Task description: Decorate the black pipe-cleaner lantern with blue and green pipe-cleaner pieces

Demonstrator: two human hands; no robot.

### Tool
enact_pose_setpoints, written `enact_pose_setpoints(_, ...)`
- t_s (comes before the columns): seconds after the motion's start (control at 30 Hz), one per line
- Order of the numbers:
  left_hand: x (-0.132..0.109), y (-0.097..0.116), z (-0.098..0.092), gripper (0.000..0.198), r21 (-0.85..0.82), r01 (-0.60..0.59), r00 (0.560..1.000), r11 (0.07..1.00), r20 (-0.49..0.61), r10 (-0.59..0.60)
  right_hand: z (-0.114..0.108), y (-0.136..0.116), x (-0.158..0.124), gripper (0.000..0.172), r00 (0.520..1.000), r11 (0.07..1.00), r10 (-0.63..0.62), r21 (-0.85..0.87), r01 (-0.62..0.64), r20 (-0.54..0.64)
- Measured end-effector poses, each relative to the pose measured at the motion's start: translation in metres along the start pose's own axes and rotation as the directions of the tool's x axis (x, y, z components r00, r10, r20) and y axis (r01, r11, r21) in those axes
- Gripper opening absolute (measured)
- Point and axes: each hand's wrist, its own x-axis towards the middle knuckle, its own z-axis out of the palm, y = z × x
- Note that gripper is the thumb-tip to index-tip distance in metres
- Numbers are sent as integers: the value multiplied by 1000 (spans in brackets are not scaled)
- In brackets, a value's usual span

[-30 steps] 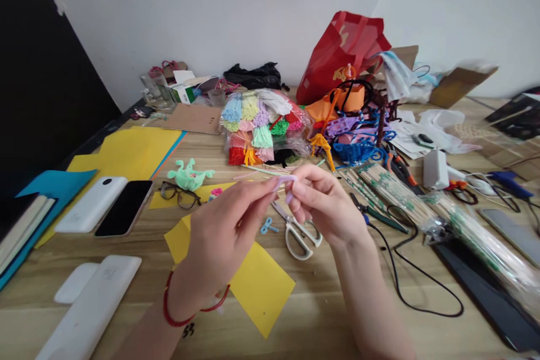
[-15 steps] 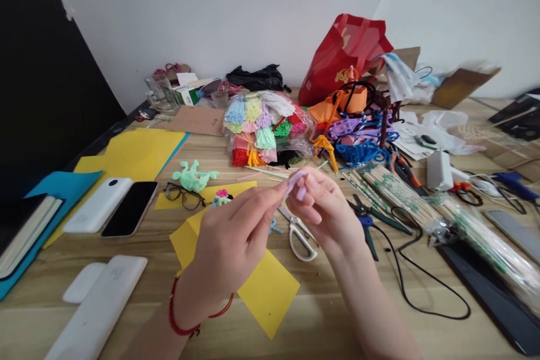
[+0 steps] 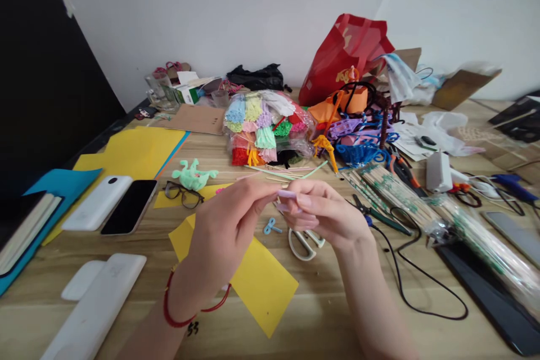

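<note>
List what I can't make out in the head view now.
Head view:
Lavender strip: parts covered by the left hand and right hand.
Scissors: blades largely hidden behind the right hand.
Pink item: mostly hidden by the left hand.
Long white object: near end cut off by the bottom edge.

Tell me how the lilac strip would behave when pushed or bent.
The lilac strip is probably light, looking slim between the left hand and right hand. It likely flexes easily, since it appears doubled back, one stretch above another.
</note>
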Motion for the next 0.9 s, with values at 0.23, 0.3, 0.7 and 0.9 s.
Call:
enact_pose_setpoints(0.23,-4,9,0,19,-25,15,1000,1000,22,-15,5,9,5,22,975,979,-200,12,202,-96)
enact_pose_setpoints(0.3,-4,10,0,20,-43,40,999,998,38,-39,8,10,6,23,974,978,-196,43,202,-110)
enact_pose_setpoints(0.7,-2,18,5,11,-388,350,936,853,186,-299,19,5,1,20,969,985,-164,27,172,-184)
enact_pose_setpoints(0.9,3,17,1,14,-525,502,865,687,299,-403,12,3,0,22,989,997,-83,-5,83,-126)
